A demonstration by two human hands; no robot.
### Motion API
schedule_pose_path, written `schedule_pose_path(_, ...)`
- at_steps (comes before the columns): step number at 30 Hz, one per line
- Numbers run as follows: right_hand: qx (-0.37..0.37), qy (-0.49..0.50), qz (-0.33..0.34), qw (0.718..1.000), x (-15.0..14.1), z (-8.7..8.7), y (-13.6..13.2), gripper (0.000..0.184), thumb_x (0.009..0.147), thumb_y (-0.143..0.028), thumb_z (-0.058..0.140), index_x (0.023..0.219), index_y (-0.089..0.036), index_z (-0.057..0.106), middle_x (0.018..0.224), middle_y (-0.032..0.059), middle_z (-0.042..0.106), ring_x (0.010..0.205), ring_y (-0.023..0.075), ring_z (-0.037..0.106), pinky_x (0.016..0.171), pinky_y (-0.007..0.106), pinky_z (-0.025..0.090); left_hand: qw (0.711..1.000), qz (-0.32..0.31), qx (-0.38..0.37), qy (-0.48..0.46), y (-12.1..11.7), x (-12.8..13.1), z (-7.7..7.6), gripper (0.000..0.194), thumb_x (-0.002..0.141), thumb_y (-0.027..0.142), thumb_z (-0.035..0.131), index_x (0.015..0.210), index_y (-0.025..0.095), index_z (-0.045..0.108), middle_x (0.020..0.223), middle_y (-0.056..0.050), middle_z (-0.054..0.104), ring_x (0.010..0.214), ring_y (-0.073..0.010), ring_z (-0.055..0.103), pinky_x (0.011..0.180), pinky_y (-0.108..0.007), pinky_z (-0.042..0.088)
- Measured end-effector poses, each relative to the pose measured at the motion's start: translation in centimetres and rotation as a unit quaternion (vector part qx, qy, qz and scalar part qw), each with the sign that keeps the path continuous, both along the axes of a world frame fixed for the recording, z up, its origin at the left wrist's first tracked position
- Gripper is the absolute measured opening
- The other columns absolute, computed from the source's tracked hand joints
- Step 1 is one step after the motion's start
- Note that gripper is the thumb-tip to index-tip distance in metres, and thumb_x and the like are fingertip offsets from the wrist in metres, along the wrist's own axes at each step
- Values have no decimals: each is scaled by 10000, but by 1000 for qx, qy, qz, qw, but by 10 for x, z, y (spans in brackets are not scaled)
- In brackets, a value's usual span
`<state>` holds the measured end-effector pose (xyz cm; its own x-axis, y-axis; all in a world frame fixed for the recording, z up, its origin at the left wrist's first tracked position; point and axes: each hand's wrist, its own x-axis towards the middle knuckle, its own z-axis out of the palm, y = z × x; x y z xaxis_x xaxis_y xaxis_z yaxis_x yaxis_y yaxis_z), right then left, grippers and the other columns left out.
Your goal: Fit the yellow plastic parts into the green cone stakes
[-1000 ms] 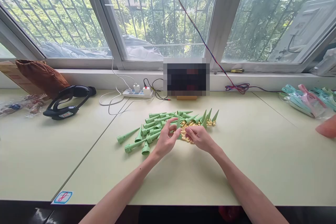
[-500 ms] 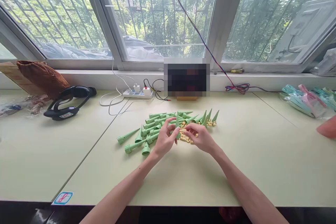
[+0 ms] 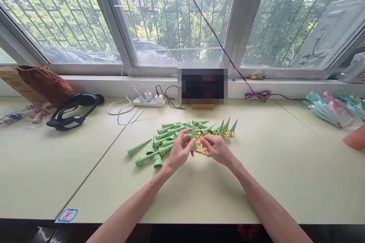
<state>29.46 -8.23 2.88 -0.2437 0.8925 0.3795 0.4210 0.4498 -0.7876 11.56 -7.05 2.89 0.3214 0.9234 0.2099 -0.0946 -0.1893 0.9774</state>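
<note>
My left hand (image 3: 179, 151) is closed around a green plastic watering spike (image 3: 193, 132), held upright with its tip pointing up. Just to its right, my right hand (image 3: 219, 150) is in a pinch; whatever sits between those fingertips is too small and covered to make out. Small yellow plastic pieces (image 3: 203, 150) lie on the table beneath and between both hands. Many more green spikes (image 3: 146, 158) are heaped to the left and behind my left hand, some with ribbed caps. A few green cones (image 3: 227, 125) stand point-up behind my right hand, beside more yellow pieces.
A black headset (image 3: 75, 112) and a brown drawstring bag (image 3: 45, 83) lie at the left. At the back are a power strip (image 3: 149, 101) with cables and a blurred dark screen (image 3: 203, 85). Plastic-bagged items (image 3: 325, 108) and a reddish object (image 3: 355, 138) are at the right.
My right fingertips have closed together, and the yellow piece seen by them earlier is now hidden. My left hand keeps the spike upright in nearly the same place.
</note>
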Motion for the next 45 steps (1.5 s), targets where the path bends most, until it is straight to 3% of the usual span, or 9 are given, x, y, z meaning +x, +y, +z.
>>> schedule_pose_path(4,0,26,3,1000,0,5,-2,215,923,-392,572,934,-185,631,866,41,649,625,129,542,563,258,448,1000,4,-1,-10,1,0,0,395,882,383,608,1218,230,470,734,33,464,673,-129,541,477,-220,527)
schedule_pose_path(7,0,33,3,999,0,4,-3,202,901,-376,608,980,-191,625,909,50,655,619,128,547,568,269,470,1000,13,-3,-9,1,0,1,404,874,387,616,1215,219,476,728,31,473,662,-132,552,476,-224,525)
schedule_pose_path(15,15,24,15,999,0,1,-1,198,940,-363,549,886,-191,630,798,37,639,652,147,536,577,270,440,1000,17,-3,-4,2,0,0,417,871,383,622,1229,215,490,759,10,515,706,-146,556,477,-226,518)
schedule_pose_path(24,-7,-13,12,1000,0,-3,2,422,1002,-366,409,639,-179,516,557,-24,479,526,110,422,523,255,334,1000,6,-11,-2,1,-1,1,392,863,376,639,1195,205,518,794,-15,559,705,-146,566,480,-222,506)
schedule_pose_path(32,-11,22,12,1000,0,4,-4,189,910,-367,596,973,-189,611,915,43,646,626,123,543,566,261,458,999,21,-24,-4,1,-1,4,388,861,372,638,1188,199,519,821,-28,579,742,-165,601,483,-217,504)
schedule_pose_path(39,12,5,5,1000,-1,2,-2,215,935,-395,554,916,-195,628,831,44,650,648,150,545,590,291,464,999,22,-26,-8,-1,-1,5,400,842,383,657,1167,195,521,880,-51,620,742,-161,604,478,-211,500)
schedule_pose_path(45,-9,5,16,1000,-1,0,-1,277,961,-395,505,814,-186,611,697,10,591,573,128,482,536,265,394,1000,15,-19,-8,0,-1,3,396,849,389,650,1172,199,521,868,-45,616,744,-156,590,478,-213,495)
